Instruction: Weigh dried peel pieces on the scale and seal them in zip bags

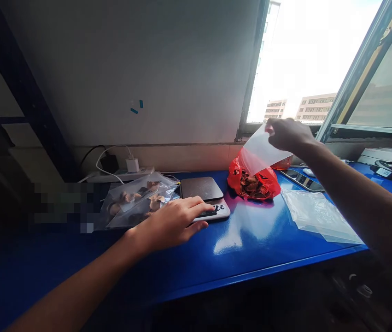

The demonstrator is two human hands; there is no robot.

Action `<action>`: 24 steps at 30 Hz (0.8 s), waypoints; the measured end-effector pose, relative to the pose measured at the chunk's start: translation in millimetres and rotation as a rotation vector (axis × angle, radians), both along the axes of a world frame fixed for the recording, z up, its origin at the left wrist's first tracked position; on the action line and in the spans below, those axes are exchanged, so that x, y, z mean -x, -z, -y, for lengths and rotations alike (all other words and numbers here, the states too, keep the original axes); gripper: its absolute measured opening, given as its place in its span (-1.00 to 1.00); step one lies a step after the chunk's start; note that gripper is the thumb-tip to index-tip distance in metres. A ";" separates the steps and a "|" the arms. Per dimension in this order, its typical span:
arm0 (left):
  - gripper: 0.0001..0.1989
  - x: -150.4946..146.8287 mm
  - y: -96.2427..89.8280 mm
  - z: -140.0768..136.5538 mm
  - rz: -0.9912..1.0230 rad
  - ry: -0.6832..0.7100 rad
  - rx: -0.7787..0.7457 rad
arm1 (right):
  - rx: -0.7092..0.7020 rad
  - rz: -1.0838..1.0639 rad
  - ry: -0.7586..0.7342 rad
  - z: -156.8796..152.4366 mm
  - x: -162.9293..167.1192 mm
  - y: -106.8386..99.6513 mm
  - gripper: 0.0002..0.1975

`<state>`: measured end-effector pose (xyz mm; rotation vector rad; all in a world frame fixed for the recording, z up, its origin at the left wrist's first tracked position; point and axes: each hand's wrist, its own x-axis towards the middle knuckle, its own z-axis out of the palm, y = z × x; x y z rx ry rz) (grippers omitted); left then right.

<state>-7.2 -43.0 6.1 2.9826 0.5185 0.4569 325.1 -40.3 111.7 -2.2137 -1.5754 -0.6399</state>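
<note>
My left hand [178, 219] rests over the front of a small digital scale [201, 188], its index finger stretched onto the buttons beside the display. The scale's dark weighing plate has nothing on it. My right hand [290, 134] is raised and pinches the top of a translucent plastic bag [261, 150]. That bag hangs over an opened red plastic bag [233, 177], which holds dark brown dried pieces [253, 186]. Left of the scale lie clear bags [137, 203] with brown chunky pieces inside.
Flat clear bags [316, 214] lie in a stack at the right. Behind them are a phone [301, 180] and a white mouse-like object [308, 172]. A power strip [123, 174] with a white charger [132, 163] runs along the wall. The blue table's front edge [251, 275] is near me.
</note>
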 end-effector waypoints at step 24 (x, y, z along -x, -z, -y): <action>-0.75 4.5 -14.0 -17.1 0.228 -0.183 0.986 | -0.278 -1.069 -0.965 16.1 79.6 99.9 -0.71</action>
